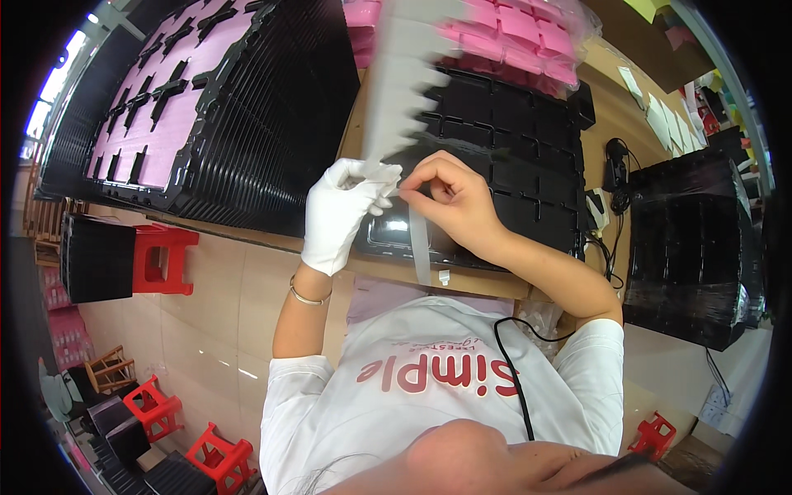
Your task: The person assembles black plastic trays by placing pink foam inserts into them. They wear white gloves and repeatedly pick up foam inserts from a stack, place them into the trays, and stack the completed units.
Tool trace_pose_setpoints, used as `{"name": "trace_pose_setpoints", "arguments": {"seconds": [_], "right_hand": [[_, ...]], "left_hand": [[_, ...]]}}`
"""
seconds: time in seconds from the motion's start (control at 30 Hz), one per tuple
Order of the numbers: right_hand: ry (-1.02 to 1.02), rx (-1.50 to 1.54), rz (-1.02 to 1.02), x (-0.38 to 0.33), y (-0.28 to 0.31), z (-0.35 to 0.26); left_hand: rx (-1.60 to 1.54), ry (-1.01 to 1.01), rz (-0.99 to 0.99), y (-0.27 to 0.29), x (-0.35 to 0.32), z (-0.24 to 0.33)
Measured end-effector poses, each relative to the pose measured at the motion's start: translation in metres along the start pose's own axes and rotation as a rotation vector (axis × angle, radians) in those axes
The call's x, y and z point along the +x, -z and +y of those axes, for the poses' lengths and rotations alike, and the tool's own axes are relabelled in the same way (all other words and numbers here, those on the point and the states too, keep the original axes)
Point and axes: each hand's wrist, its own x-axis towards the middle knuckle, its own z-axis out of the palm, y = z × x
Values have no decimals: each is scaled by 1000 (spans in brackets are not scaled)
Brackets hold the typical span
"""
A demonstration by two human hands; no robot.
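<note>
My left hand (334, 210), in a white glove, is closed on the lower end of a long whitish sheet (404, 74) with a jagged, tabbed right edge. The sheet rises away from me and is blurred by motion. My bare right hand (458, 202) pinches thumb and forefinger together right beside the gloved fingertips. What lies in that pinch is too small to make out. Just below it a narrow translucent strip (420, 247) runs toward the table edge; whether my fingers hold it is unclear. Under both hands lies a black plastic tray (511, 140) with moulded compartments.
At left stands a tall stack of black trays (256, 124), pink sheets (177, 78) on its face. Bagged pink pieces (520, 37) sit behind the tray. Wrapped black trays (689, 247) stand at right, near cables (615, 173). Red stools (165, 257) are on the floor.
</note>
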Motion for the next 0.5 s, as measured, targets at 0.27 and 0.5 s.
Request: {"name": "trace_pose_setpoints", "arguments": {"seconds": [0.27, 0.5], "right_hand": [[165, -162, -104, 71, 32, 25], [-107, -595, -123, 195, 64, 121]], "left_hand": [[-54, -104, 222, 17, 13, -8], [-42, 0, 186, 11, 13, -10]]}}
